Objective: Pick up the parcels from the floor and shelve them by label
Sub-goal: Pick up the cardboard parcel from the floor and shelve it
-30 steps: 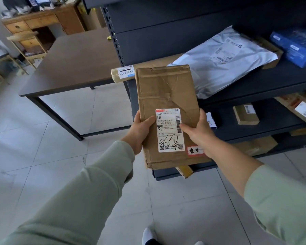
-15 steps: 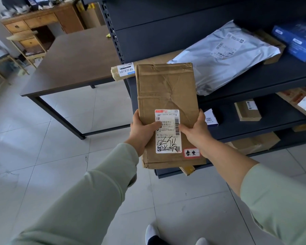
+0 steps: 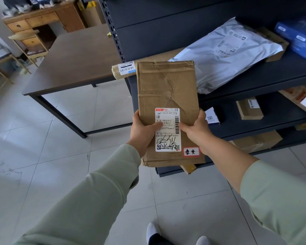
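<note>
A flat brown cardboard parcel [image 3: 167,89] with a white shipping label and a small red-edged sticker is held up in front of the dark shelf unit [image 3: 265,77]. My left hand [image 3: 142,130] grips its left edge, thumb on the label. My right hand [image 3: 195,129] grips its right edge, thumb also on the label. On the shelf behind lie a silver mailer bag [image 3: 224,55], a blue box [image 3: 298,37] and a long taped roll parcel [image 3: 124,69] that sticks out past the shelf's left end.
A dark table [image 3: 74,62] stands left of the shelf, with a wooden desk [image 3: 42,20] behind it. Lower shelves hold small cardboard boxes [image 3: 249,108]. Grey tiled floor [image 3: 42,156] lies below; my feet show at the bottom edge.
The parcel and both hands have barely shifted; the view has drifted slightly, with the shelf contents sitting a little higher in frame than a second ago.
</note>
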